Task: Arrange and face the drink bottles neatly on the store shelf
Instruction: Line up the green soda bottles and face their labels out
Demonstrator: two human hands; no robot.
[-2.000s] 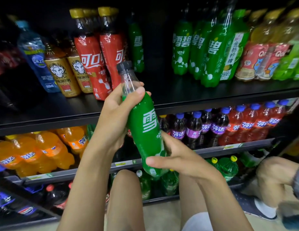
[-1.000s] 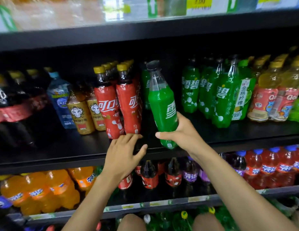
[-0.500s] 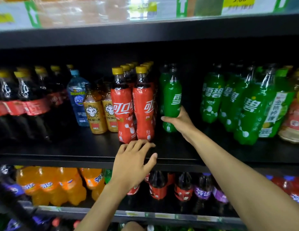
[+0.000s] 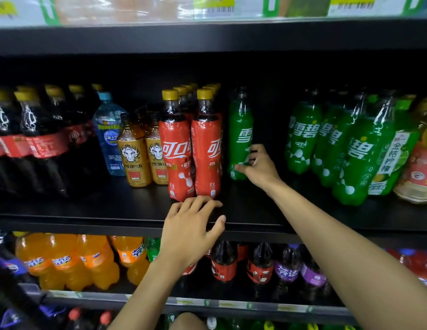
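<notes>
Gripping green 雪 bottle beside red 可口 bottles.

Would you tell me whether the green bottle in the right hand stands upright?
Upright: the green bottle stands cap-up beside the cola bottles, right hand gripping it low.

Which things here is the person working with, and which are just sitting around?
In hand: green Sprite bottle, gripped by the right hand; left hand on the shelf edge.
Just sitting: red Coca-Cola bottles, gold Predator bottles, blue water bottle, orange Fanta bottles.
</notes>
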